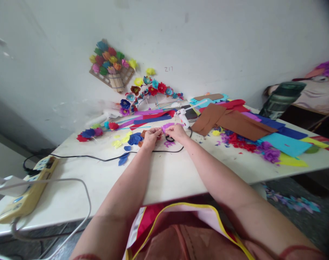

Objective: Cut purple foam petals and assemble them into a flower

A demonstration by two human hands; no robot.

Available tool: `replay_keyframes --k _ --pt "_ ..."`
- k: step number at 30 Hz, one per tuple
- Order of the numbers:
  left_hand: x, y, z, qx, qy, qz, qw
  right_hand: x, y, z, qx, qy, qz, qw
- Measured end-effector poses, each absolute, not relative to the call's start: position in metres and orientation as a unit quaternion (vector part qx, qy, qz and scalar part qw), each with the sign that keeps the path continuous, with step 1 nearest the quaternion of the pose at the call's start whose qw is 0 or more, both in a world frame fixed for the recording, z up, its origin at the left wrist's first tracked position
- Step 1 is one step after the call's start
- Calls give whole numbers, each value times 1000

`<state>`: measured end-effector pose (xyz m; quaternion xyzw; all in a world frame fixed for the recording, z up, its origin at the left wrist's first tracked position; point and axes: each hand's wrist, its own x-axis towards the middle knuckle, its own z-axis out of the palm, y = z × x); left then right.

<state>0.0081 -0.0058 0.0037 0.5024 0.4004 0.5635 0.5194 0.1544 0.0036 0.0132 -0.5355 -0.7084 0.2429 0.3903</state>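
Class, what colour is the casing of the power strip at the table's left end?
Pale yellow; the power strip shows best in the head view.

Bright purple paper (164, 129) shows between the hands (153, 135). Just left of them are deep blue petals (135, 138), with lemon-yellow pieces (126, 136) further left. A black cord (107, 159) crosses the white desk (170, 180) on the near side of the hands; beyond them the glue gun (183, 119) is white. To their right are plain brown sheets (242, 124), a turquoise sheet (286, 142), red shreds (240, 142) and a violet flower (271, 154). Far left and nearer, the power strip (42, 180) is cream-yellow.
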Motion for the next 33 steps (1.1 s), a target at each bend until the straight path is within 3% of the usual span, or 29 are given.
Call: replay_keyframes --k 10,20,33 --pt "7 -5 3 510 371 550 547 155 8 7 -509 -708 270 408" --pt "7 -5 3 497 364 550 564 153 2 14 -498 -649 371 439" --pt "8 -8 5 505 351 541 573 153 3 12 -489 -650 363 454"
